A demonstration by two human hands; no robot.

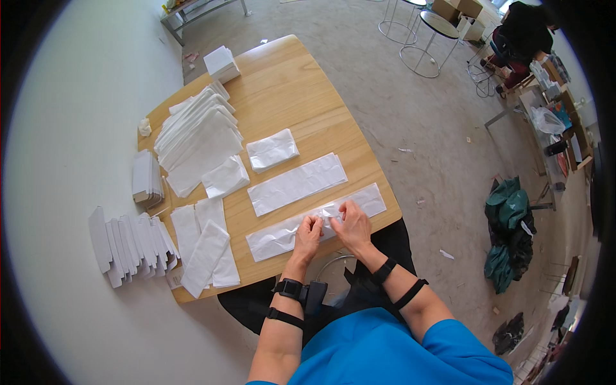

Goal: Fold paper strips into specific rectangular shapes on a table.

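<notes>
A long folded strip of thin white paper (273, 242) lies along the near edge of the wooden table, its surface creased and slightly shiny between my hands. Over its middle, my left hand (308, 235) is closed, thumb and fingers drawn together. My right hand (353, 228) sits just beside it, fingers bent inward in a pinch. Whatever lies between the fingertips of either hand is too small or hidden to make out. Just beyond is a second folded white strip (297, 184), and past that a shorter folded white stack (273, 151).
On the wooden table (301, 83), fanned white sheets (202, 131) cover the left side. Folded white card pieces (131, 247) stand at the left edge, near a small stack of boxes (147, 176). A person (523, 35) works far right; green bags (507, 218) lie on the floor.
</notes>
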